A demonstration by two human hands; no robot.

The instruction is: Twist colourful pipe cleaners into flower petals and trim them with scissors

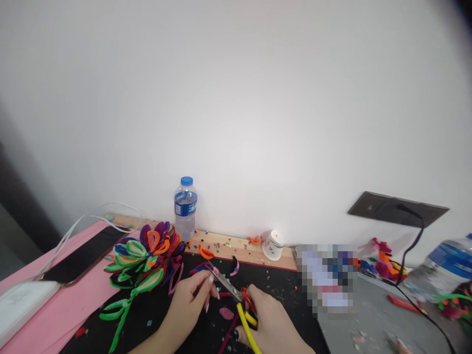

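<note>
My right hand (273, 317) is closed around the handles of a pair of scissors (225, 281) with yellow and red grips. The blades point up and left, toward the fingertips of my left hand (190, 297). Those fingers are pinched on a small pink fuzzy piece, apparently pipe cleaner (216, 270), at the blade tips. Beneath my hands lies a black mat (151, 319) with magenta strips and fluffy scraps on it. Left of my left hand rests a many-coloured pipe-cleaner flower (153, 250) with a green stem (121, 322).
A water bottle (185, 209) and an upturned paper cup (273, 245) stand by the wall. On the left, a phone (84, 255) and a white power bank (27, 309) with a cable lie on pink sheets. Another bottle (442, 265) and a black cord (407, 250) are at right.
</note>
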